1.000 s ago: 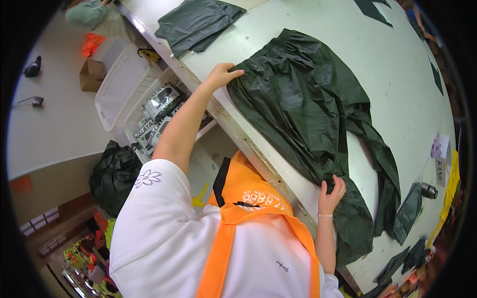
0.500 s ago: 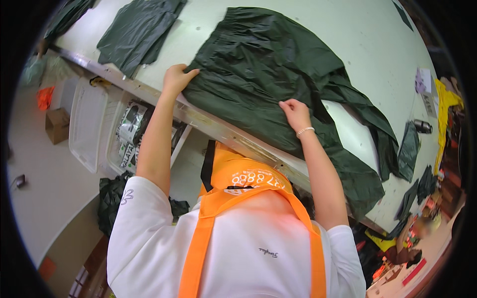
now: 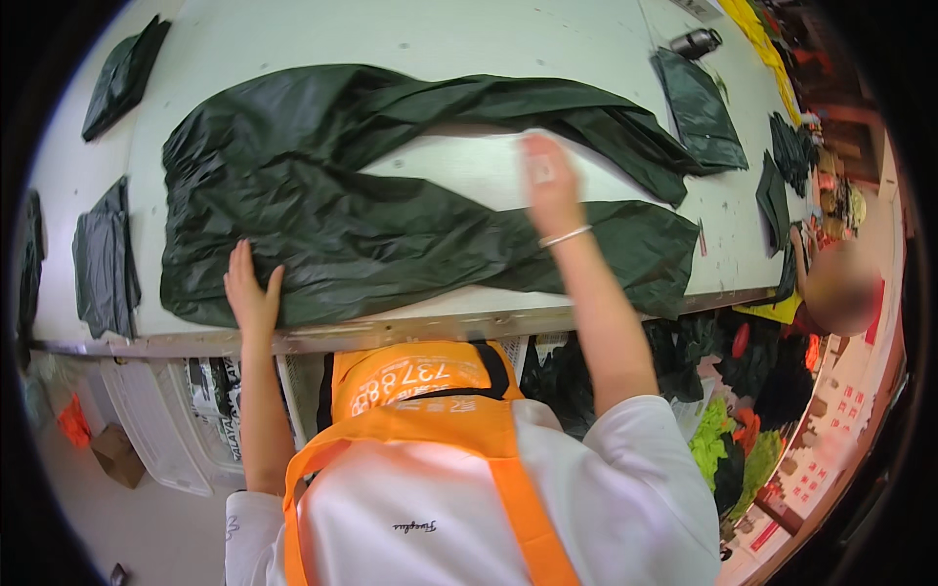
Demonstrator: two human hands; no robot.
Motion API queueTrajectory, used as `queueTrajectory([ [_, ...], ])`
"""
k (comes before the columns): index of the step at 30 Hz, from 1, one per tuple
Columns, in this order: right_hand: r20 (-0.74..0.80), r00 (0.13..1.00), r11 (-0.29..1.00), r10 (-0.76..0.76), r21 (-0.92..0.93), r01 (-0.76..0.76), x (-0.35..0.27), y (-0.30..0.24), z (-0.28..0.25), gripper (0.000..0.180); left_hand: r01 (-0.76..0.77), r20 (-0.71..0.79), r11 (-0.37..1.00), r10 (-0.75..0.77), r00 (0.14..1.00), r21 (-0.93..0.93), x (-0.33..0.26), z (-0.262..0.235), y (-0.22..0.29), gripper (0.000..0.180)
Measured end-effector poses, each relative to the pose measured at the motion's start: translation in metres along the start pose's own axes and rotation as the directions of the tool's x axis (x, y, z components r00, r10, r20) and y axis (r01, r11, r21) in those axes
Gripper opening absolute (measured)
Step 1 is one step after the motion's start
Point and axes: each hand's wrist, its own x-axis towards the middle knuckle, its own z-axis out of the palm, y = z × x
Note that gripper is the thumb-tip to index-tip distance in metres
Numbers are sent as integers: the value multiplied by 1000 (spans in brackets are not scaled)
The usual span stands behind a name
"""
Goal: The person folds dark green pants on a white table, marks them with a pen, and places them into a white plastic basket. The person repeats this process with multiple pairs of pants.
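Dark green rain trousers (image 3: 322, 210) lie spread over the white table, elastic waist to the left and both legs reaching right. My left hand (image 3: 254, 290) rests flat on the near side below the waist, fingers stretched and thumb apart. Over the gap between the two legs, my right hand (image 3: 553, 186) is raised and smeared by motion. A small pale patch shows on it, and I cannot make out whether it holds anything.
Folded dark green garments (image 3: 107, 262) lie at the left, another folded piece (image 3: 699, 112) at the right by a dark bottle (image 3: 696, 42). Plastic bins (image 3: 156, 420) stand under the table edge (image 3: 410, 330). A co-worker (image 3: 831, 288) is at the far right.
My view has turned toward the right. Both hands have let go of the trousers' cloth; the left now lies flat on it, the right has lifted over the leg gap. The trousers lie flatter.
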Motion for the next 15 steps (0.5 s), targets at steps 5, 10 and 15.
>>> queueTrajectory([
  [5, -462, 795, 670, 394, -448, -592, -15, 262, -254, 26, -24, 78, 999, 20, 997, 45, 1, 14, -18, 74],
  [10, -276, 726, 280, 630, -791, -544, -84, 455, -418, 63, 133, 1, 965, -137, 991, 226, 5, 8, 7, 81],
  [15, -83, 798, 299, 597, -900, -317, -81, 474, -411, 37, 421, -64, 844, -425, 903, 334, -23, -23, 33, 74],
])
